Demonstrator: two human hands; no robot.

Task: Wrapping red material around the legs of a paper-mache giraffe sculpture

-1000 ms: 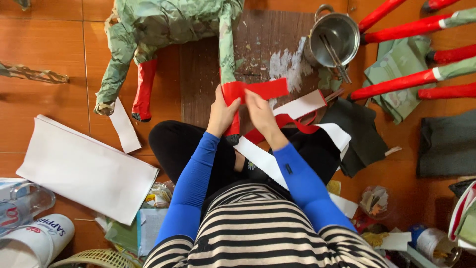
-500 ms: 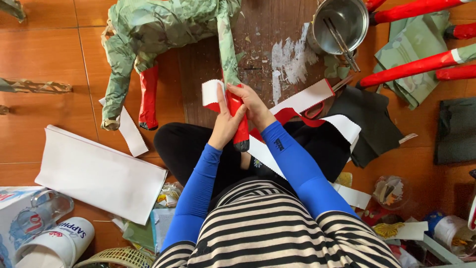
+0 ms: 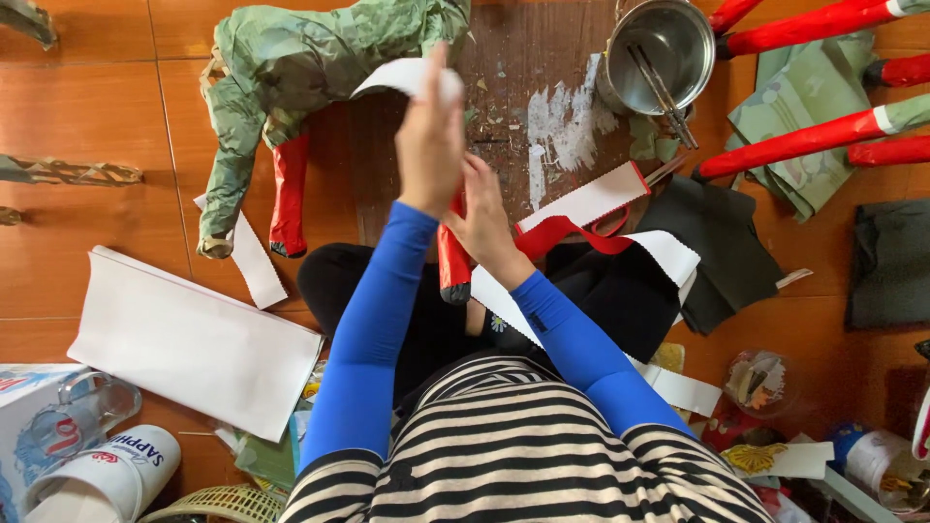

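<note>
My left hand (image 3: 429, 145) is raised toward the camera and pinches the end of a white paper strip (image 3: 399, 75) that curls to the left. Below it, my right hand (image 3: 481, 221) grips a red paper-covered stick (image 3: 451, 263) that stands upright over my lap. More strips, red on one side (image 3: 567, 232) and white on the other (image 3: 591, 199), trail to the right across my black trousers. A green paper-covered animal figure (image 3: 300, 58) with one red leg (image 3: 289, 199) stands on the floor at the upper left.
A metal pot (image 3: 659, 44) holding sticks sits at the top right by a paste-smeared board (image 3: 542, 126). Red-wrapped legs (image 3: 794, 145) and green paper (image 3: 804, 116) lie further right. White paper sheets (image 3: 194, 339) lie left; tape rolls, bottles and clutter ring my lap.
My left hand has lifted up toward the camera, pulling the white strip end with it. The right hand stays on the red stick, which now hangs lower over my lap.
</note>
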